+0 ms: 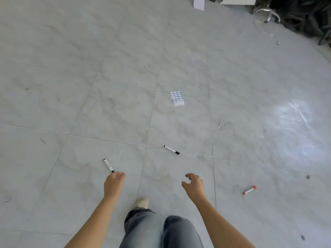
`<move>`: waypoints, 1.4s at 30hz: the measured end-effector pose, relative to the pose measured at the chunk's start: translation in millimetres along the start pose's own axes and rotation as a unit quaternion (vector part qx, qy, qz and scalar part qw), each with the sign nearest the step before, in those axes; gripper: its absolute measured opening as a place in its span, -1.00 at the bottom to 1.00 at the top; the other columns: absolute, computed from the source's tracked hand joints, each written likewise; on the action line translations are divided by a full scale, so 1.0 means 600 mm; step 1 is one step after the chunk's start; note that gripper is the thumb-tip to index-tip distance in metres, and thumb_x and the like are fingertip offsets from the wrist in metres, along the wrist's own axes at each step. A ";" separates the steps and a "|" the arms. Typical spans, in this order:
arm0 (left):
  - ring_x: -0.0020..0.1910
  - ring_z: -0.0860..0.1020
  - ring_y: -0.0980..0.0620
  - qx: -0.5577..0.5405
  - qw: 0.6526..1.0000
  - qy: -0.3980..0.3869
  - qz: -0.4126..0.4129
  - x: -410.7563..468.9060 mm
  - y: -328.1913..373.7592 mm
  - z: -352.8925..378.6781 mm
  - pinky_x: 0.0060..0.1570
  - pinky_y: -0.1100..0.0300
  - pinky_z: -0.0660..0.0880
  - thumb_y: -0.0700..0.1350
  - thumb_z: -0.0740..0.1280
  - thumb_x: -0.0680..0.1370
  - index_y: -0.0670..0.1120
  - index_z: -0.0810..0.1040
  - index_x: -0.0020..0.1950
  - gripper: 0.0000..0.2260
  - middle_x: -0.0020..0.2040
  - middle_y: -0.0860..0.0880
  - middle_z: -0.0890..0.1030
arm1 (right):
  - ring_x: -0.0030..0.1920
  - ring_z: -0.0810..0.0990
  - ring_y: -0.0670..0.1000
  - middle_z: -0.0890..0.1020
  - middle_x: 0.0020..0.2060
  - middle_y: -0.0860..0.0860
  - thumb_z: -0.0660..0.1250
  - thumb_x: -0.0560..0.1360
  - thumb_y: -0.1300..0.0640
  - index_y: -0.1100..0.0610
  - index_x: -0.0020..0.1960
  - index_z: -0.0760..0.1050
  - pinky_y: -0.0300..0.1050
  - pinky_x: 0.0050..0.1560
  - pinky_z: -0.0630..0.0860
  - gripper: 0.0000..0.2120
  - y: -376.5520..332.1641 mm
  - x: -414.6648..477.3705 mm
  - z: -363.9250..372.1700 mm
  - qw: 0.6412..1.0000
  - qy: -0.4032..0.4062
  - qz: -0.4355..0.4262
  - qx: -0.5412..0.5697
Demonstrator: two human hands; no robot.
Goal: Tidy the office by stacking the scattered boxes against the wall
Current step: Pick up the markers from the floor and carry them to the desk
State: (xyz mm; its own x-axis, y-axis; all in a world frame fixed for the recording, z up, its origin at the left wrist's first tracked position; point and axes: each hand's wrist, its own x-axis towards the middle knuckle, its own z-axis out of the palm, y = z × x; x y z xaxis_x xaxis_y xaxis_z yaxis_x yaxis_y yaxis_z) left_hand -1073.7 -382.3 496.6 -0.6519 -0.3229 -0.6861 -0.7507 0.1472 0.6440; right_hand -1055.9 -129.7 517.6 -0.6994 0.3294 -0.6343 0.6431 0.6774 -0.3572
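fingers [119,174] of the left hand [114,184] hang loosely curled and empty, by the tip of a black marker [108,165] lying on the floor [71,86]. right hand [194,185] is relaxed, spread, holding nothing. a white box-like shape [198,3] sits at the far edge, well apart; can't tell if it's a box.

On the pale marble-patterned tile floor [71,104], a slim white marker pen with black ends [108,165] lies just ahead of the left hand [114,183], its near end by the knuckles. A second white black-capped marker [171,150] lies farther ahead, between the two hands. A white paper sheet of small labels [177,98] lies well beyond it. A white red-capped marker [249,190] lies well right of the right hand [194,184]. A beige canvas shoe [142,202] stands behind and between the hands.
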 end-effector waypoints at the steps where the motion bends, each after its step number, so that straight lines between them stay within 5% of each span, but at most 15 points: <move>1: -0.20 0.47 -0.13 -0.002 1.000 0.017 -0.014 0.038 -0.003 0.022 -0.23 0.12 0.30 -0.02 0.19 0.35 -0.22 0.48 -0.22 -0.74 -0.25 -0.15 0.53 | 0.27 0.39 0.06 0.42 0.27 0.08 0.25 0.53 0.16 0.13 0.33 0.38 -0.17 0.05 0.43 -0.63 -0.003 0.051 0.007 1.000 -0.007 -0.003 -0.015; 7: -0.35 0.35 -0.11 0.066 0.987 0.124 -0.084 0.290 -0.123 0.142 -0.36 0.13 0.21 -0.31 0.17 0.51 -0.23 0.40 -0.27 -0.84 -0.38 -0.13 0.41 | 0.30 0.35 0.05 0.42 0.28 0.06 0.24 0.53 0.15 0.11 0.36 0.34 -0.15 0.11 0.42 -0.60 0.010 0.369 0.115 0.995 -0.055 -0.031 -0.081; 11: -0.05 0.51 -0.26 0.101 0.974 0.185 -0.088 0.477 -0.235 0.221 -0.15 0.07 0.36 -0.24 0.23 0.53 -0.30 0.54 0.08 -0.80 -0.03 -0.27 0.59 | 0.27 0.40 0.08 0.46 0.25 0.07 0.27 0.50 0.15 0.12 0.33 0.37 -0.11 0.16 0.41 -0.60 0.053 0.596 0.206 0.989 -0.057 -0.064 -0.119; 14: 0.17 0.47 -0.32 0.103 0.961 0.239 -0.093 0.604 -0.307 0.268 0.12 -0.04 0.39 -0.22 0.26 0.53 -0.27 0.50 0.24 -0.70 0.19 -0.33 0.52 | 0.26 0.42 0.11 0.49 0.22 0.12 0.28 0.48 0.17 0.13 0.32 0.39 -0.09 0.17 0.41 -0.59 0.084 0.756 0.260 0.983 -0.038 -0.094 -0.156; 21: 0.27 0.30 -0.31 0.138 0.921 0.332 -0.148 0.786 -0.435 0.301 0.19 -0.16 0.31 -0.16 0.31 0.50 -0.31 0.33 0.33 -0.55 0.25 -0.39 0.34 | 0.32 0.35 0.15 0.38 0.31 0.14 0.33 0.48 0.06 0.09 0.43 0.21 -0.05 0.24 0.37 -0.42 0.142 0.993 0.355 0.939 -0.075 -0.139 -0.304; 25: 0.28 0.28 -0.29 0.145 0.912 0.349 -0.161 0.826 -0.468 0.292 0.19 -0.15 0.31 -0.21 0.27 0.50 -0.35 0.29 0.29 -0.59 0.26 -0.38 0.29 | 0.26 0.36 0.14 0.39 0.23 0.12 0.30 0.49 0.09 0.10 0.34 0.29 -0.05 0.11 0.39 -0.55 0.168 1.030 0.394 0.925 -0.008 -0.161 -0.344; 33: 0.11 0.45 -0.39 0.134 0.950 0.282 -0.025 0.800 -0.410 0.350 0.09 -0.11 0.37 -0.33 0.26 0.49 -0.37 0.39 0.18 -0.73 0.17 -0.42 0.42 | -0.12 0.44 0.11 0.47 -0.01 0.10 0.24 0.49 0.14 0.16 0.08 0.33 -0.14 -0.24 0.31 -0.80 0.210 0.988 0.371 0.965 0.032 -0.127 -0.226; 38: -0.12 0.48 -0.23 0.093 0.981 0.120 0.122 0.739 -0.339 0.541 -0.21 0.08 0.29 -0.36 0.26 0.47 -0.28 0.39 0.06 -0.82 -0.10 -0.28 0.49 | -0.20 0.42 0.09 0.41 -0.30 0.00 0.26 0.47 0.12 0.14 -0.08 0.25 -0.13 -0.27 0.28 -0.82 0.318 0.942 0.280 0.994 0.070 -0.050 -0.071; 42: -0.18 0.42 -0.17 0.116 0.978 0.012 0.174 0.683 -0.298 0.699 -0.27 0.09 0.26 -0.33 0.25 0.49 -0.22 0.37 0.06 -0.82 -0.13 -0.19 0.48 | -0.35 0.36 0.05 0.36 -0.37 0.01 0.19 0.45 0.21 0.09 -0.26 0.19 -0.10 -0.27 0.31 -0.81 0.489 0.913 0.206 0.981 0.158 0.061 0.091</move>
State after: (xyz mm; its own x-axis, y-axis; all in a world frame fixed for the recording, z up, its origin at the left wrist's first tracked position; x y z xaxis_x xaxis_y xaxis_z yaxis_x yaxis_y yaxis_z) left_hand -1251.4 -149.0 -41.7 -0.8712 -0.2373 -0.4298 -0.4905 0.4589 0.7408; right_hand -1212.0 168.1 -19.3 -0.6577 0.6078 -0.4450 0.7524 0.5020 -0.4265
